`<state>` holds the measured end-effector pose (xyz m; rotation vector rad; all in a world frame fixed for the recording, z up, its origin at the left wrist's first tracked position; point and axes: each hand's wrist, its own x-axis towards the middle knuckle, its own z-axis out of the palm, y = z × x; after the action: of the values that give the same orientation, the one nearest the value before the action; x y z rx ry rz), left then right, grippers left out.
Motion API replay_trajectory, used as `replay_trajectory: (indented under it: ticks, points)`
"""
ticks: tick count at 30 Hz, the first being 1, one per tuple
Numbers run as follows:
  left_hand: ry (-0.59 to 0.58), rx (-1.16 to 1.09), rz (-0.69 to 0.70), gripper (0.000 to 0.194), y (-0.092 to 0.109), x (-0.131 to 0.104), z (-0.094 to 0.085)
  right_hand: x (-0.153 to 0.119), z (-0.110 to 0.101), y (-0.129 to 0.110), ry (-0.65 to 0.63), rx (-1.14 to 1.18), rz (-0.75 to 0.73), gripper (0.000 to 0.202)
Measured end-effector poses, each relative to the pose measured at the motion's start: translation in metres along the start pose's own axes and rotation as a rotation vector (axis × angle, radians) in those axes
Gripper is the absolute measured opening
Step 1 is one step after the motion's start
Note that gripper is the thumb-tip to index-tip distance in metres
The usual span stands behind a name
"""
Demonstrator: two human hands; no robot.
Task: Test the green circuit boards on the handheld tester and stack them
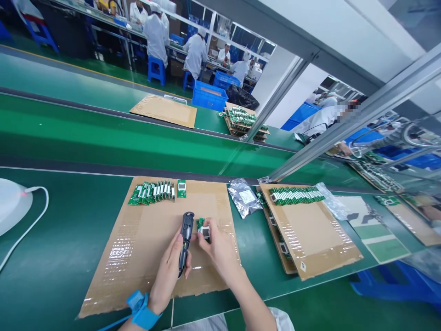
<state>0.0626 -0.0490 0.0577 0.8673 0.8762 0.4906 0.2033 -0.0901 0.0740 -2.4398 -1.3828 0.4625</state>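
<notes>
My left hand (168, 262) is wrapped round a slim black handheld device (186, 241), held nearly upright above the cardboard sheet (138, 248). A blue strap (142, 312) circles that wrist. Just to the right, my right hand (218, 248) pinches a small green circuit board (203, 228) with a white-framed dark square on it; the fingers cover part of the board. At the top of the cardboard stands a row of similar boards (151, 191), leaning on one another. A single board (182, 188) lies beside the row's right end.
A silvery plastic bag (244, 197) lies right of the cardboard. Farther right, stacked cardboard sheets (320, 234) carry another board row (298, 195). A white device (12, 204) with a cable sits left. A metal post (292, 161) rises behind; people in white work beyond.
</notes>
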Motion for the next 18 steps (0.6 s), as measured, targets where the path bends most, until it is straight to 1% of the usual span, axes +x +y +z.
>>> replay_trajectory:
  ticks: [3, 6, 12, 18]
  points:
    - [0.001, -0.015, 0.002, 0.057, 0.002, 0.001, -0.002, 0.0, -0.003, 0.0, -0.024, -0.078, -0.011, 0.016]
    - [0.004, -0.04, -0.012, 0.056, 0.003, 0.002, -0.003, 0.002, -0.008, 0.0, -0.06, -0.109, -0.03, 0.019]
    - [0.001, -0.051, -0.019, 0.059, 0.005, 0.004, -0.004, 0.014, -0.018, -0.003, -0.179, -0.222, -0.075, 0.02]
    - [-0.004, -0.064, -0.031, 0.061, 0.005, 0.004, -0.007, 0.012, -0.018, -0.009, -0.178, -0.273, -0.074, 0.02]
